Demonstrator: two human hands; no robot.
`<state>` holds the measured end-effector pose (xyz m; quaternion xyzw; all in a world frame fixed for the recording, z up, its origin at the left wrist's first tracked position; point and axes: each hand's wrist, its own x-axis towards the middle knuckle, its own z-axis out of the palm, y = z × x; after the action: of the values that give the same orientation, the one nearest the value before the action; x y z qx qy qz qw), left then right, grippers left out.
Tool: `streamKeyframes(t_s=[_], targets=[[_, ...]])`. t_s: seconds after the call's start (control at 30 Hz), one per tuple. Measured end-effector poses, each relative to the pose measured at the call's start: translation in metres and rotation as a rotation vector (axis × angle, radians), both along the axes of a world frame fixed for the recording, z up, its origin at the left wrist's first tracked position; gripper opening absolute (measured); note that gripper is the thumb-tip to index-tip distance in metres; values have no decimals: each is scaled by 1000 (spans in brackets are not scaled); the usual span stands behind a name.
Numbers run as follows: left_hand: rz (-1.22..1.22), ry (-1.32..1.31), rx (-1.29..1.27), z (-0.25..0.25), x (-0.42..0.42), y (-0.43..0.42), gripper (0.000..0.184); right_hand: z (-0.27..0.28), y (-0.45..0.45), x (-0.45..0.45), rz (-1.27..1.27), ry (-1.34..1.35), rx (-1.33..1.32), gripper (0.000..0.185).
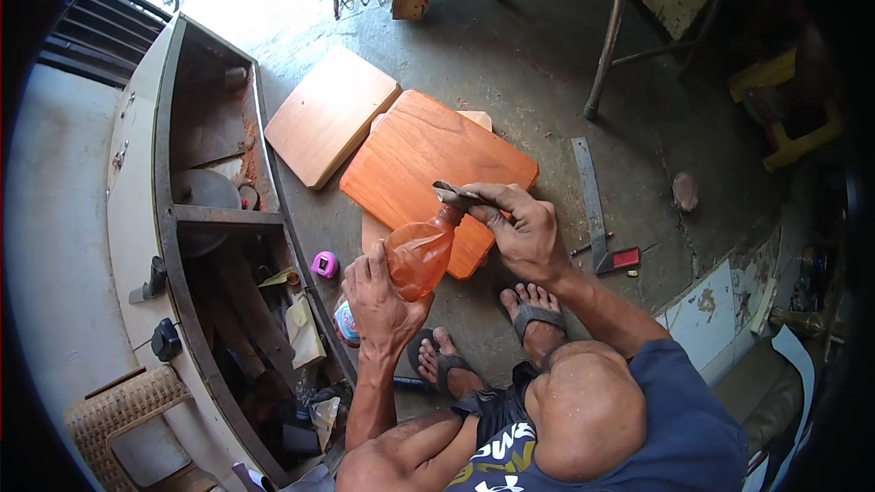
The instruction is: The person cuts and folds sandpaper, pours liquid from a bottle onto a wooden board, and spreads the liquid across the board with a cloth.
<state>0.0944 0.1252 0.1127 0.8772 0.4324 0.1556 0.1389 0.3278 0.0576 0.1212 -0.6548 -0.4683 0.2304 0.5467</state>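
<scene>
My left hand [385, 302] is wrapped round the lower part of a clear plastic bottle [421, 253], which is tilted with its neck up and to the right. My right hand [527, 230] pinches a dark, folded piece of cloth or sandpaper [456, 193] at the bottle's mouth. Behind the bottle lies an orange-stained wooden board [437, 150] with cut corners, resting on other boards. A paler board [333, 114] is at its upper left. Part of a bottle label [345, 321] shows beside my left hand.
A pink tape measure [324, 263] lies by the open cabinet [228, 215] on the left. On the floor at the right are a metal square [592, 205] and a round stone-like piece [685, 191]. A chair [611, 36] stands at the upper right.
</scene>
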Motion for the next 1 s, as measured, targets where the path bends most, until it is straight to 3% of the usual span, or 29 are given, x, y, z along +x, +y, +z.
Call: streamKeyframes(t_s=[0.2,0.33,0.5,0.7,0.83,1.0], targets=[[-19,184,-24,21,0,5,81,-18,-6,-16,-43,28,-139,25],[-29,342,-128,44,11,4,76,-72,-12,-19,12,536,-254,30],[-80,534,-91,62,23,9,61,-93,-15,-25,9,636,-272,32],[-82,457,-67,62,21,13,64,-77,-13,-21,9,651,-229,32],[-73,362,-77,42,16,8,71,-59,-15,-11,-13,488,-239,29],[-41,74,-82,1,14,4,81,-33,-9,3,-22,399,-203,28]])
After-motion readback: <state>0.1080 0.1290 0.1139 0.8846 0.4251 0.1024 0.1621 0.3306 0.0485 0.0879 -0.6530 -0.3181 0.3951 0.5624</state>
